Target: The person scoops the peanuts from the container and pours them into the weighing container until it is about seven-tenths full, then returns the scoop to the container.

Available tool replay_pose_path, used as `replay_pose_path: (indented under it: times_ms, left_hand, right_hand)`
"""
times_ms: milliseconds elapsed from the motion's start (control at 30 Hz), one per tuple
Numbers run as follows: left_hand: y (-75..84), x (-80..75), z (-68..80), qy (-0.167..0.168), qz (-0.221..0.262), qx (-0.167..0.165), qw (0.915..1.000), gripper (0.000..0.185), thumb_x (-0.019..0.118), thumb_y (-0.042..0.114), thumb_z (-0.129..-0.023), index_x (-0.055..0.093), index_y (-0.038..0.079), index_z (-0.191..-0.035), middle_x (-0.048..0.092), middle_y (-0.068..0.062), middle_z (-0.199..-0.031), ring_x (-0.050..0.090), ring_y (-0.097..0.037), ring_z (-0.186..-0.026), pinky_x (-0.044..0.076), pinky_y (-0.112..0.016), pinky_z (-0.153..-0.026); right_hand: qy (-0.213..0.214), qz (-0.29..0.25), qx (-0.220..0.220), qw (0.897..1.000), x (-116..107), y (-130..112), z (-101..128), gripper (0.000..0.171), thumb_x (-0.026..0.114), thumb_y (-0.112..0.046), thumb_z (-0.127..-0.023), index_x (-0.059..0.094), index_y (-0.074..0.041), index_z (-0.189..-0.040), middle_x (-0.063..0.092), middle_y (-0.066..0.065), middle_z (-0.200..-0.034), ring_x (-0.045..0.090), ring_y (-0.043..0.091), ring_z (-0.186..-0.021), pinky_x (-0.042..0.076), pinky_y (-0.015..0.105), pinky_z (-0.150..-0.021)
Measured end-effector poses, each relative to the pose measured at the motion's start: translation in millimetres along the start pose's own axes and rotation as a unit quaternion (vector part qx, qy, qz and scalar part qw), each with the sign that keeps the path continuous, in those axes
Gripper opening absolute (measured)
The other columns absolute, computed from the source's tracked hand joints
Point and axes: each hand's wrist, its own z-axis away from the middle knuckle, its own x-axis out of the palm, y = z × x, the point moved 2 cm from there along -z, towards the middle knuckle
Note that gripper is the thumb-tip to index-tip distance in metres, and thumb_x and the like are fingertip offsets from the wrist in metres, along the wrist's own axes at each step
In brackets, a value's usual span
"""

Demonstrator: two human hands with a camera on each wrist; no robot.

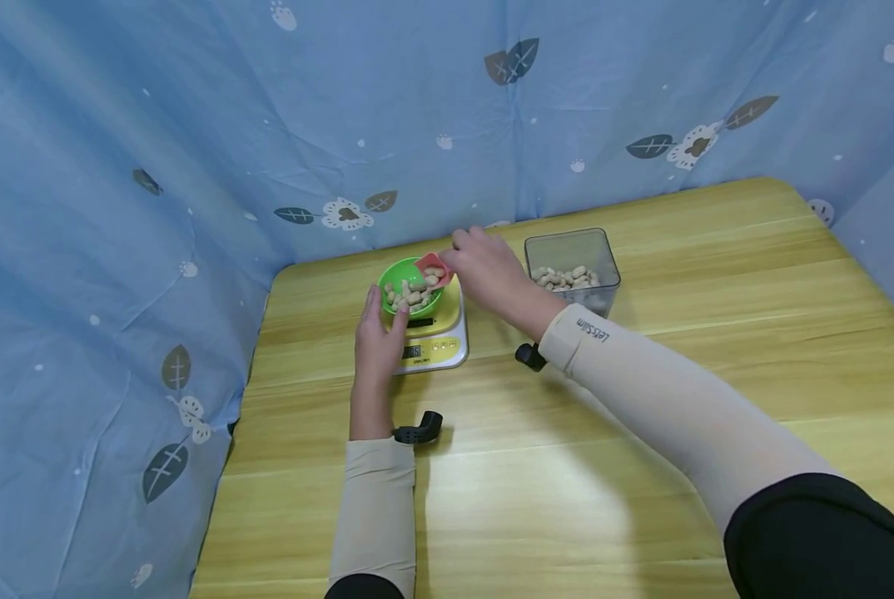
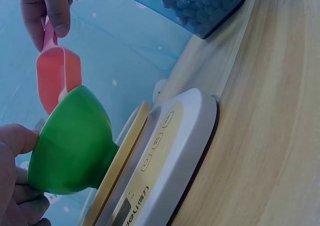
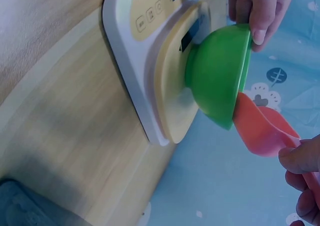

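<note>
A green bowl [image 1: 400, 271] with beige peanuts [image 1: 414, 297] in it stands on the plate of a yellow-and-white kitchen scale [image 1: 453, 348]. My left hand [image 1: 377, 345] holds the bowl's near left side, thumb at the rim and fingers around the wall, as the left wrist view shows. Between thumb and fingers, my right hand [image 1: 487, 268] pinches the handle of a pink scoop [image 3: 262, 128]. Tilted, the scoop has its mouth at the bowl's rim, and a few peanuts lie in it. The digits on the scale's display [image 1: 412, 352] are too small to read surely.
To the right of the scale stands a clear grey plastic box [image 1: 610, 287] holding more peanuts [image 1: 567, 278]. A patterned blue curtain [image 1: 432, 100] hangs behind and left of the wooden table [image 1: 507, 466]. Black wrist devices [image 1: 420, 428] stick out from both forearms.
</note>
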Motion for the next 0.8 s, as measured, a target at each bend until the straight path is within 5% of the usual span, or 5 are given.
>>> replay_pose_path:
  times_ms: [433, 600, 800]
  left_hand:
    - [2.6, -1.1, 0.5, -0.001, 0.002, -0.003, 1.0, 0.076, 0.049, 0.049, -0.099, 0.018, 0.015, -0.158, 0.012, 0.003, -0.165, 0.013, -0.022, -0.152, 0.013, -0.042, -0.124]
    - [3.0, -1.6, 0.2, -0.002, -0.001, -0.006, 1.0, 0.075, 0.05, 0.048, -0.1, 0.017, 0.014, -0.159, 0.01, 0.004, -0.165, 0.012, -0.022, -0.152, 0.012, -0.043, -0.124]
    - [4.0, -1.9, 1.2, 0.004, 0.001, -0.005, 1.0, 0.075, 0.051, 0.045, -0.1, 0.018, 0.013, -0.158, 0.01, 0.004, -0.165, 0.012, -0.022, -0.152, 0.012, -0.042, -0.124]
  right_hand:
    - [0.011, 0.012, -0.004, 1.0, -8, 6, 4, 0.046, 0.059, 0.007, -0.085, 0.07, -0.015, -0.123, 0.064, 0.01, -0.106, 0.056, 0.026, -0.091, 0.052, 0.035, -0.073]
    - [0.036, -0.017, -0.007, 0.999, -9, 14, 6, 0.044, 0.06, 0.009, -0.082, 0.072, -0.013, -0.118, 0.065, 0.011, -0.101, 0.058, 0.027, -0.089, 0.052, 0.036, -0.074]
    - [0.043, -0.076, 0.013, 0.996, -16, 27, 12, 0.027, 0.06, -0.004, -0.092, 0.074, -0.013, -0.113, 0.065, 0.009, -0.092, 0.057, 0.027, -0.083, 0.05, 0.037, -0.071]
